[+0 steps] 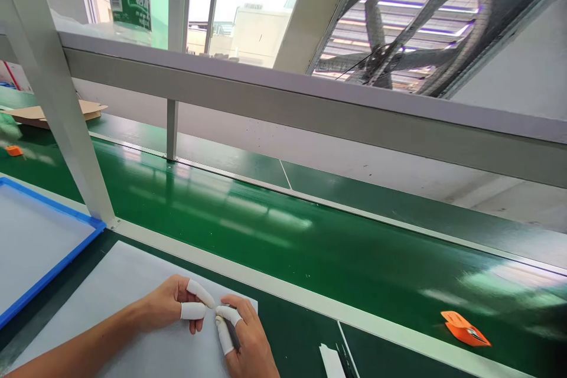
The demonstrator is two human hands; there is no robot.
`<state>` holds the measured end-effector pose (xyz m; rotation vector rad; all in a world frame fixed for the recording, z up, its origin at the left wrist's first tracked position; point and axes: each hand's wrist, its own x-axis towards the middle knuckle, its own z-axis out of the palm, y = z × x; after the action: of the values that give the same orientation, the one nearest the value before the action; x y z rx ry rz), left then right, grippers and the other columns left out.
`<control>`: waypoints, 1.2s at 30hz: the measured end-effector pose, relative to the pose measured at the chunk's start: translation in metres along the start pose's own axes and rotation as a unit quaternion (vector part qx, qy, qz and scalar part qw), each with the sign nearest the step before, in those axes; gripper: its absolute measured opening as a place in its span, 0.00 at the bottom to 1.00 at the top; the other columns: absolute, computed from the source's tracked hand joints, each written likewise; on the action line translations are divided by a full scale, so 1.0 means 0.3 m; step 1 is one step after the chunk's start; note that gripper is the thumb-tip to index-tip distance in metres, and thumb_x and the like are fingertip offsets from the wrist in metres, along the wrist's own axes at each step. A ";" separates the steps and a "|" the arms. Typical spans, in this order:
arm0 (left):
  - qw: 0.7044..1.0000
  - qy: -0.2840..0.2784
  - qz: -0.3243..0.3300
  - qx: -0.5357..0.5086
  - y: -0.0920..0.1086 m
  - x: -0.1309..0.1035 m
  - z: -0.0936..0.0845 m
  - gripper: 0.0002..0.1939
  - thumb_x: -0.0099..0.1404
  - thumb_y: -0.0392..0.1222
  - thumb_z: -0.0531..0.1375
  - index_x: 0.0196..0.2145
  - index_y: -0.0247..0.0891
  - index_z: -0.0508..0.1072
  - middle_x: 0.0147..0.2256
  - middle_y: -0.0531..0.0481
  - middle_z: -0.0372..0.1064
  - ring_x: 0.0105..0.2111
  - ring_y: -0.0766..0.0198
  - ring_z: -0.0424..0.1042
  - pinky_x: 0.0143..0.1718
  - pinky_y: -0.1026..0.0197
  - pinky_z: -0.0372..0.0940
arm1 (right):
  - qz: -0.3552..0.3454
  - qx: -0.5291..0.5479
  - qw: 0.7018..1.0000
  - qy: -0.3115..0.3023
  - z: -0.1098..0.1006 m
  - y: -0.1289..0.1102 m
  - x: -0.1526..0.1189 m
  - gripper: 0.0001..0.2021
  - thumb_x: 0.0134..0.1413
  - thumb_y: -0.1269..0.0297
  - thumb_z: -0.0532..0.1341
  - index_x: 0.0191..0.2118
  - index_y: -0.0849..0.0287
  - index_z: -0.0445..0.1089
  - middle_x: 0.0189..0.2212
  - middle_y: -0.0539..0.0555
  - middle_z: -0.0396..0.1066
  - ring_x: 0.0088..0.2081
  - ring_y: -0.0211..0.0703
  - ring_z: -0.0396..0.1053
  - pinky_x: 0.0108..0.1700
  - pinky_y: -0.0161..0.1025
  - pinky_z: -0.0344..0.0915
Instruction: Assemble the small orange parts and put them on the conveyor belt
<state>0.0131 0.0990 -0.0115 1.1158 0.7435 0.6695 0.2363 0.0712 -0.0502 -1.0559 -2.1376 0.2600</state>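
My left hand (170, 306) is over a large white sheet (146, 277), with white finger cots on its thumb and index finger. Those two fingers are bent toward each other in a pinch. Facing it, my right hand (248, 336) also wears white cots on thumb and index finger, their tips pressed close together. The fingertips of both hands nearly meet above the sheet's right part. Whatever lies between them, if anything, is too small or hidden to make out.
Beyond a pale rail runs a green conveyor belt (212, 207) bearing an orange folded piece (465, 329). A blue-edged tray (57, 270) is at left. A white strip (331, 361) and thin dark tools lie lower right. A metal post (66, 100) and shelf bar (283, 100) stand ahead.
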 end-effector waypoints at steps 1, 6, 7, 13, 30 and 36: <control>1.000 0.002 -0.001 0.002 0.004 -0.001 0.001 0.13 0.59 0.42 0.66 0.40 0.32 0.80 0.25 0.49 0.74 0.24 0.66 0.71 0.29 0.64 0.64 | 0.002 0.001 1.000 0.001 -0.002 -0.003 0.001 0.12 0.61 0.75 0.56 0.46 0.56 0.70 0.47 0.60 0.73 0.48 0.52 0.73 0.47 0.49 0.76; 1.000 0.005 -0.004 -0.005 0.018 -0.007 0.003 0.12 0.59 0.42 0.67 0.39 0.32 0.80 0.25 0.49 0.74 0.24 0.66 0.70 0.29 0.63 0.65 | -0.008 0.003 1.000 0.012 -0.001 -0.003 0.000 0.12 0.61 0.75 0.56 0.46 0.55 0.71 0.47 0.60 0.74 0.48 0.52 0.74 0.47 0.50 0.77; 1.000 0.001 -0.003 -0.006 0.019 -0.008 0.003 0.12 0.59 0.42 0.67 0.39 0.32 0.80 0.25 0.49 0.75 0.24 0.66 0.70 0.30 0.63 0.65 | -0.011 0.000 1.000 0.012 0.001 0.000 -0.002 0.12 0.61 0.75 0.56 0.47 0.55 0.71 0.47 0.60 0.73 0.48 0.53 0.74 0.47 0.50 0.77; 1.000 0.001 -0.001 -0.014 0.013 -0.006 0.000 0.13 0.59 0.42 0.67 0.40 0.33 0.81 0.26 0.49 0.76 0.24 0.66 0.70 0.31 0.62 0.66 | -0.038 -0.019 0.999 0.020 0.017 0.024 -0.016 0.13 0.60 0.76 0.56 0.47 0.56 0.70 0.47 0.61 0.73 0.48 0.53 0.73 0.46 0.50 0.77; 1.000 -0.019 0.005 -0.009 0.026 -0.001 0.006 0.13 0.58 0.41 0.67 0.40 0.33 0.82 0.27 0.49 0.75 0.26 0.67 0.70 0.33 0.63 0.67 | -0.043 -0.021 0.999 0.012 0.027 0.041 -0.019 0.18 0.52 0.79 0.56 0.47 0.55 0.70 0.46 0.60 0.74 0.47 0.53 0.74 0.45 0.49 0.77; 1.000 -0.018 0.004 -0.007 0.025 -0.001 0.004 0.11 0.59 0.40 0.66 0.38 0.33 0.82 0.27 0.49 0.75 0.26 0.67 0.70 0.33 0.63 0.67 | -0.046 -0.022 0.999 0.019 0.034 0.047 -0.021 0.16 0.54 0.78 0.56 0.46 0.55 0.70 0.46 0.61 0.74 0.46 0.54 0.75 0.44 0.49 0.78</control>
<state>0.0132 0.1005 -0.0040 1.1156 0.7034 0.6593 0.2405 0.0768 -0.0675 -0.9759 -2.1598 0.1488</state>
